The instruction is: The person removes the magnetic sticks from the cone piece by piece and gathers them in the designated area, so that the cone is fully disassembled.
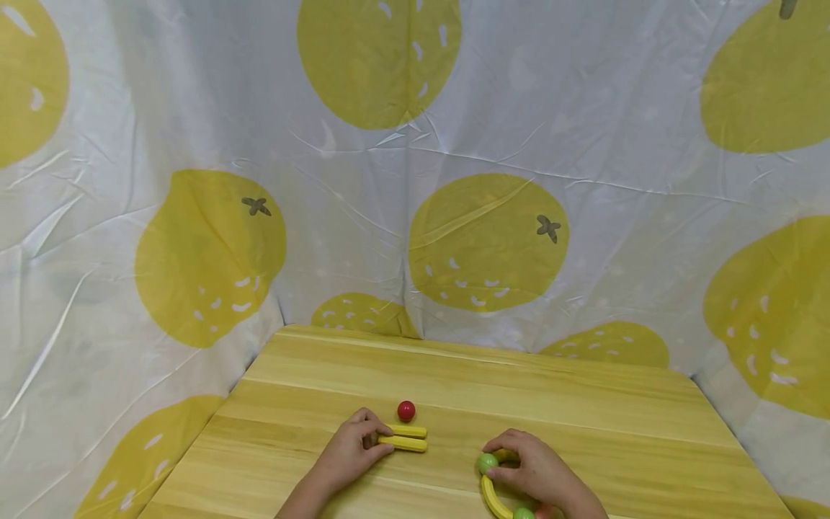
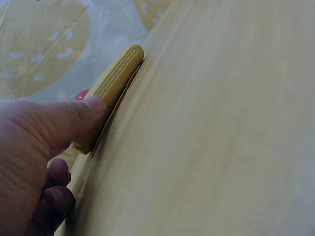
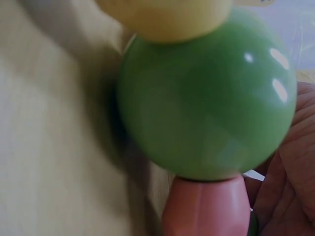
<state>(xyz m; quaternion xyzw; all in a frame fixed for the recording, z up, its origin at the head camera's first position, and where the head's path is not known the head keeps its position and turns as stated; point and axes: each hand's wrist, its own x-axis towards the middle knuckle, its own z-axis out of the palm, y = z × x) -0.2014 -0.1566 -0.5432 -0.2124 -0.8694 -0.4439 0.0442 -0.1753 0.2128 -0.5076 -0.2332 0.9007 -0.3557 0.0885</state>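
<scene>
My left hand [image 1: 346, 448] pinches two straight yellow rods [image 1: 410, 444], lying side by side on the table, between thumb and fingers at their left ends. In the left wrist view the thumb presses on one grooved yellow rod [image 2: 115, 78]. Just behind the rods sits a red ball [image 1: 406, 411]. My right hand [image 1: 543, 472] grips a green ball [image 1: 488, 463] joined to a curved yellow rod [image 1: 494, 499]. That rod runs down to another green ball [image 1: 523, 513], beside a reddish piece [image 1: 547, 512]. The right wrist view shows a large green ball [image 3: 206, 98] between yellow and red pieces.
The wooden table [image 1: 480, 375] has light plank stripes. A pale curtain [image 1: 350, 231] printed with big yellow fruit surrounds its back and sides. Part of the joined pieces is cut off at the bottom of the head view.
</scene>
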